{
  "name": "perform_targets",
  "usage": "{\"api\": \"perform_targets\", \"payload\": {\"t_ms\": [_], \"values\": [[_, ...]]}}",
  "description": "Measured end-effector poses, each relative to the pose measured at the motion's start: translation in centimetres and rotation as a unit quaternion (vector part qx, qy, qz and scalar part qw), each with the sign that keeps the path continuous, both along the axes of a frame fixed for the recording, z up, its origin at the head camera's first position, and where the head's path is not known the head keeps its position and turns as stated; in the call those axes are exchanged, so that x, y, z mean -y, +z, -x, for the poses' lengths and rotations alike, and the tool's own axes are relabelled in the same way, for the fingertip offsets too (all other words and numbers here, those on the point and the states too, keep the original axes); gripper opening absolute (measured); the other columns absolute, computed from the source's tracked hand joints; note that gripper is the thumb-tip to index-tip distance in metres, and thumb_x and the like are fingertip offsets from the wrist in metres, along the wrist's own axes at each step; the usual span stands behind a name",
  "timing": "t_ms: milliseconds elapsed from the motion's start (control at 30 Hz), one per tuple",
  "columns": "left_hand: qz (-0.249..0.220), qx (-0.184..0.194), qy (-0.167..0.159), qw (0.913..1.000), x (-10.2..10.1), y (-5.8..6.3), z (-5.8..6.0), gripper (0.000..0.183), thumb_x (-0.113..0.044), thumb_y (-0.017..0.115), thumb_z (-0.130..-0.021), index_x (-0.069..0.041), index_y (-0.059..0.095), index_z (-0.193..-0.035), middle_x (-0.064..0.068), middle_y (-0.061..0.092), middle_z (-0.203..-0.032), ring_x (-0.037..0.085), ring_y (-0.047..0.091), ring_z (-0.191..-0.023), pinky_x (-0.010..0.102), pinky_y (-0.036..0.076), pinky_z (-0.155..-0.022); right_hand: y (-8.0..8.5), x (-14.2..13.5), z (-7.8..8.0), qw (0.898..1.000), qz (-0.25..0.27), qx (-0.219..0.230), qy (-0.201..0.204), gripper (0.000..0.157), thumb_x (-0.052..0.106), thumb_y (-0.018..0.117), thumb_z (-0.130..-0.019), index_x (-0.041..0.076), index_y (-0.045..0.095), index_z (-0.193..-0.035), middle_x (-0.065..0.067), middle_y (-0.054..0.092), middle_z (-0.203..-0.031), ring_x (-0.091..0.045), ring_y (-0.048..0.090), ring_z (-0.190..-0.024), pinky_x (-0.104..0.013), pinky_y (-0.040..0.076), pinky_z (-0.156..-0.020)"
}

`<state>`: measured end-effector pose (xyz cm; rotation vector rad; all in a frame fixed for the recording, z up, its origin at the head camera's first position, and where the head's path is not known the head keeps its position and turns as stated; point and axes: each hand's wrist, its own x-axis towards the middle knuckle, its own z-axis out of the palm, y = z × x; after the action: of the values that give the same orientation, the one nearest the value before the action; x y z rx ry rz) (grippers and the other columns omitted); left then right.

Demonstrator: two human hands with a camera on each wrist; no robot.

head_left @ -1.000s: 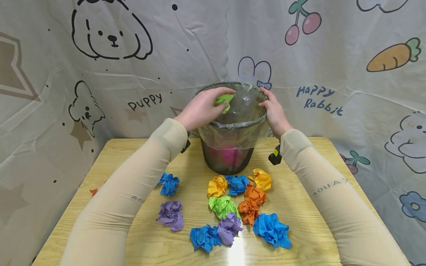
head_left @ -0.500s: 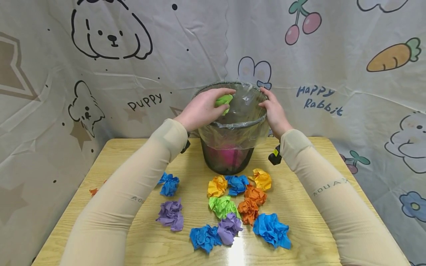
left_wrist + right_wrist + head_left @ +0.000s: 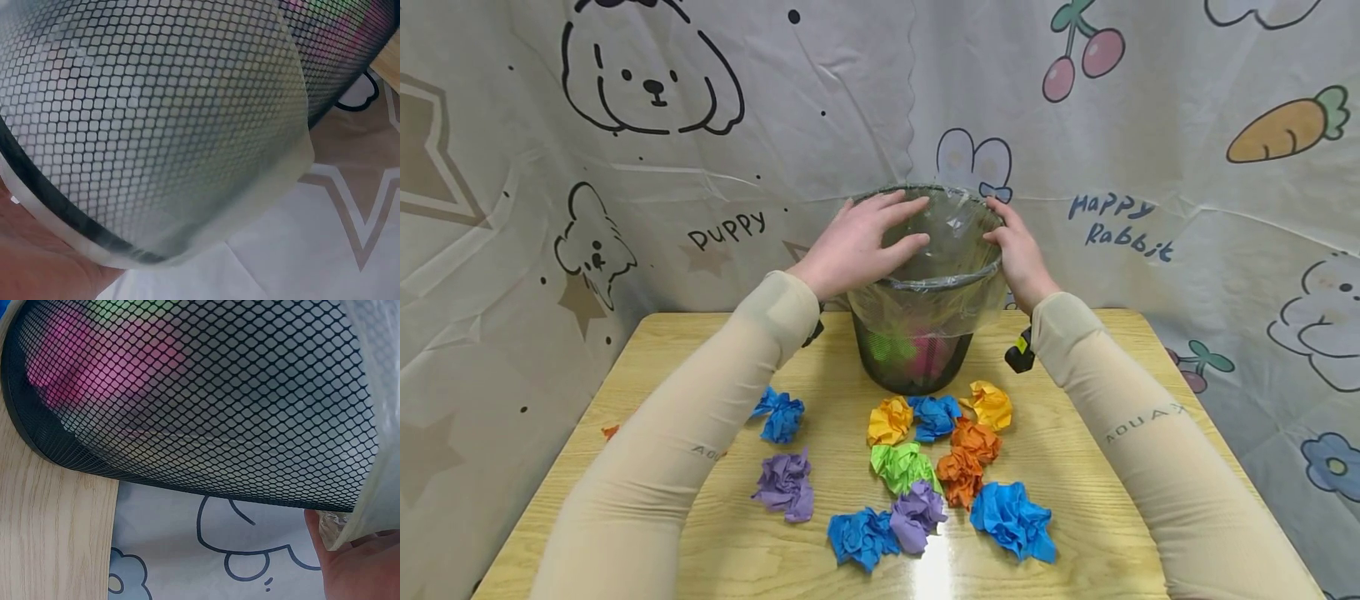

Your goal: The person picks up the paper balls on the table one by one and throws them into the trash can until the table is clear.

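Note:
A black mesh wastebasket (image 3: 913, 379) with a clear plastic liner (image 3: 925, 308) folded over its rim stands at the back of the table. My left hand (image 3: 865, 237) is over the left of its mouth, fingers spread, holding nothing. My right hand (image 3: 1021, 254) grips the lined rim on the right; some of its fingers are hidden in the head view. Through the mesh show a green crumpled paper ball (image 3: 891, 346) and pink crumpled paper (image 3: 106, 359) at the bottom.
On the table (image 3: 715, 533) lie several crumpled paper balls: blue (image 3: 1013, 521), purple (image 3: 786, 486), yellow (image 3: 889, 420), orange (image 3: 959, 475) and green (image 3: 902, 467). An orange scrap (image 3: 611, 432) shows beside the left sleeve. A printed curtain (image 3: 820, 100) hangs behind the table.
My left hand has let go of the green paper ball and spread its fingers. That ball has dropped to the bottom of the wastebasket. The right hand has not moved.

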<state>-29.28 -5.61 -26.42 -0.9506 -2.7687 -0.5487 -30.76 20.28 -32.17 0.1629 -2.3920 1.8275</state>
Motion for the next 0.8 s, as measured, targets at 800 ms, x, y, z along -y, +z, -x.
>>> {"api": "perform_targets", "payload": {"t_ms": [800], "values": [[0.039, -0.036, 0.065, 0.9965, 6.8, -1.2, -0.3, 0.078, -0.074, 0.026, -0.101, -0.038, -0.001, -0.164, 0.0, -0.016, -0.169, 0.026, -0.013, -0.155, 0.058, -0.015, -0.118, 0.2, 0.1, -0.2, 1.0, 0.0, 0.002, -0.006, 0.064, 0.011, 0.038, -0.102, 0.024, 0.029, -0.164, 0.005, 0.015, -0.17, -0.018, 0.013, -0.154, -0.041, 0.014, -0.123]]}}
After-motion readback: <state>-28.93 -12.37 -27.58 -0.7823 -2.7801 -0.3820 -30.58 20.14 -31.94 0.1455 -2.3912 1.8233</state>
